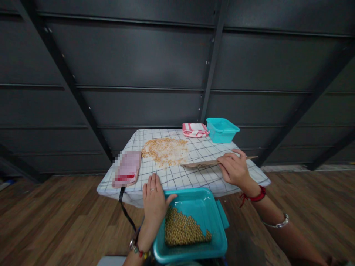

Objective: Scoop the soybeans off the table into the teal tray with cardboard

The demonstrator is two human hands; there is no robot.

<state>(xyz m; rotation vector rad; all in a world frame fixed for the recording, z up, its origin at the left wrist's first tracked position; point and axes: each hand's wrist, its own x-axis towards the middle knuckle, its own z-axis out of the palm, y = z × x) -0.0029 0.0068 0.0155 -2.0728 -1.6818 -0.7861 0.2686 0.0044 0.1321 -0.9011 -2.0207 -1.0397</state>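
Note:
My right hand is closed on the upper edge of a flat, thin piece of brown cardboard, held over the right half of the checked cloth. My left hand lies flat at the cloth's front edge, fingers stretched out and thumb reaching over the corner of a teal plastic tub. Inside that tub, greenish-yellow beans are heaped towards the left and near side. Paler yellow beans lie spread on the cloth beyond my hands, left of the cardboard.
A white checked cloth covers the small table. At its back right stand a turquoise container and a folded red-and-white towel. A pink phone with a black strap lies left. Dark panels rise behind.

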